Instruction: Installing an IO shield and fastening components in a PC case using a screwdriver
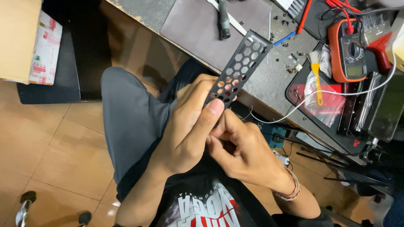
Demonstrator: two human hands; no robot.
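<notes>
— Where is the black perforated strip (pixel 238 67)?

— In the upper middle of the frame, tilted, its top end over the edge of the bench (pixel 269 84).

— How are the hands posed?

— The left hand (pixel 189 126) comes up from below, its grip pinching the strip's lower end, thumb on front. The right hand (pixel 244 151), fingers curled, touches the same end just beside it; its grip I cannot tell.

— And nearby?

— An orange multimeter (pixel 349 52) lies at the upper right.

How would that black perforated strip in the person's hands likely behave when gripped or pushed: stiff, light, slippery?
The black perforated strip probably stays fairly stiff: it juts straight out past the left hand and right hand without sagging. Its hexagonal holes suggest it is light. The thin profile might still flex or bend under a hard push.
</notes>
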